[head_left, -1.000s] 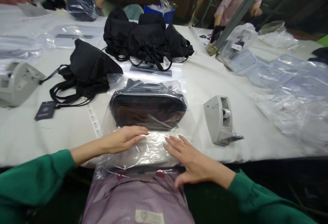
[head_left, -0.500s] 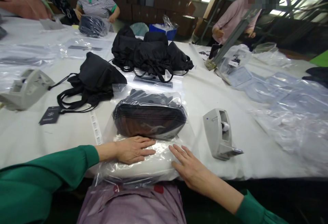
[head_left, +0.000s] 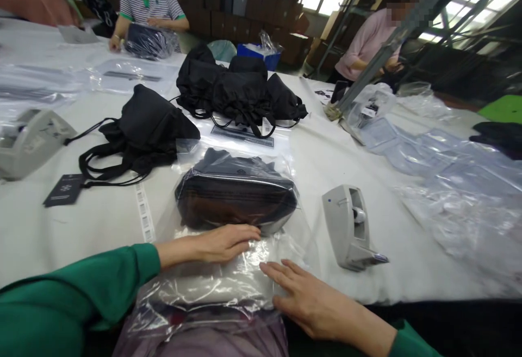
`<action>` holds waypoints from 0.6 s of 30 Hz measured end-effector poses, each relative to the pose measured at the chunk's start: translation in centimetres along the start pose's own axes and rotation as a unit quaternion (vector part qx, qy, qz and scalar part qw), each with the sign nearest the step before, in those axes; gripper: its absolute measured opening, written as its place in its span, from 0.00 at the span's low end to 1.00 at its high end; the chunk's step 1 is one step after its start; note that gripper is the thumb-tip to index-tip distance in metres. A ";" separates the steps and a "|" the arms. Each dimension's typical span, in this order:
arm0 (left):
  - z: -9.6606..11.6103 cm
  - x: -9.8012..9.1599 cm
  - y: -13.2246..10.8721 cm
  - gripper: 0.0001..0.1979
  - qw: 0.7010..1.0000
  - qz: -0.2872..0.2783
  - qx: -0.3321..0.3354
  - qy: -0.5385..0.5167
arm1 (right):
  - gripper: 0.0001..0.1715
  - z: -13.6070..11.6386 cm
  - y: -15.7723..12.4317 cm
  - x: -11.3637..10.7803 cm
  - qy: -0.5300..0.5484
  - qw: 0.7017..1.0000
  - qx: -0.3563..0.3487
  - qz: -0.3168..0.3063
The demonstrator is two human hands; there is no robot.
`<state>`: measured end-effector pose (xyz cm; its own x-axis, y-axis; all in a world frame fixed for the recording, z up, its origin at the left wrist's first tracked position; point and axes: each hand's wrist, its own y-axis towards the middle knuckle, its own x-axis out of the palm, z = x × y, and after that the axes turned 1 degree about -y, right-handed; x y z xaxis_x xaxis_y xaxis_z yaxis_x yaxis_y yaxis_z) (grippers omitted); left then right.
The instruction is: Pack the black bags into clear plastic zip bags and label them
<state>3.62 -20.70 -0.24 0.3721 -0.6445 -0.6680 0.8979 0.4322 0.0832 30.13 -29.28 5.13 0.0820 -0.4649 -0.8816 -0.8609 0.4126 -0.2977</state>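
A dark bag point(head_left: 236, 196) lies inside a clear plastic bag point(head_left: 212, 286), whose loose near part hangs over the table's front edge. My left hand point(head_left: 226, 242) rests on the plastic just below the dark bag, fingers stretched out and holding nothing. To its right, my right hand point(head_left: 302, 297) is at the plastic's right side, its fingers spread and empty. Left of the wrapped bag is a black drawstring bag point(head_left: 147, 123) with a black tag point(head_left: 64, 190). A strip of barcode stickers point(head_left: 144, 213) lies left of the plastic.
A grey tape dispenser point(head_left: 346, 226) stands at the right, another point(head_left: 32, 142) at the left. Several black bags point(head_left: 240, 87) lie behind. Clear plastic bags point(head_left: 457, 155) cover the right side. Two people point(head_left: 153, 6) work across the table; a metal post point(head_left: 383, 57) rises at back right.
My left hand has moved up slightly towards the dark bag. My right hand has come nearer to me, and the loose plastic reaches farther over the front edge.
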 end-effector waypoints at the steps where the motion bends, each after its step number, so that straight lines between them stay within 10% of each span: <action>1: -0.3 0.8 0.4 0.20 1.000 -0.005 0.006 0.016 | 0.15 0.0 -0.1 0.5 0.000 1.000 -0.009 0.000; 9: -0.8 3.1 0.7 0.22 0.990 -0.076 0.073 0.093 | 0.12 0.2 -0.1 0.6 0.095 0.986 0.113 0.079; 18: -0.9 -3.6 -5.0 0.24 0.938 -0.003 -0.264 -0.226 | 0.17 1.8 -0.2 -2.0 0.231 0.957 0.143 0.103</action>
<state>-2.46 -20.02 1.11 0.5368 -0.7975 -0.2755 0.7025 0.6033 -0.3775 31.04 -26.99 6.26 -0.3633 -0.6200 -0.6954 -0.6571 0.6997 -0.2804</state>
